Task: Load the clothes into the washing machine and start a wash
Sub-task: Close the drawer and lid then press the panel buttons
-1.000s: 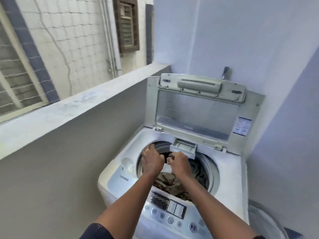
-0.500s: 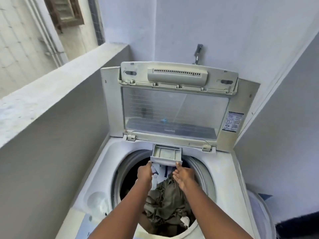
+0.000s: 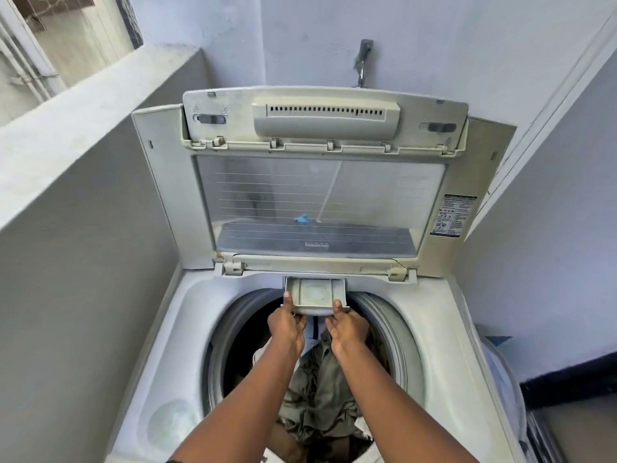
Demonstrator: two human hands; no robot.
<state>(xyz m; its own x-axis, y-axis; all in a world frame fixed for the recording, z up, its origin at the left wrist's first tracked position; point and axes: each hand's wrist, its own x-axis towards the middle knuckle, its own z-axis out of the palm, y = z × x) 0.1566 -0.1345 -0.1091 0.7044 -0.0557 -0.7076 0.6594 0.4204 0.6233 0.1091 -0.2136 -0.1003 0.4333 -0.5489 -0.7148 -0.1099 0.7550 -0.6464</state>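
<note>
Left hand (image 3: pixel 287 324), right hand (image 3: pixel 347 329) on drawer (image 3: pixel 315 292)

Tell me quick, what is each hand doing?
Left hand: pinches the detergent drawer at its left front corner.
Right hand: pinches the same drawer's right front corner.

We stand between pale bluish walls (image 3: pixel 434 45); a metal tap (image 3: pixel 363 63) sticks out of the back one. On our left a low grey parapet (image 3: pixel 66 105) lets daylight in above it.
</note>
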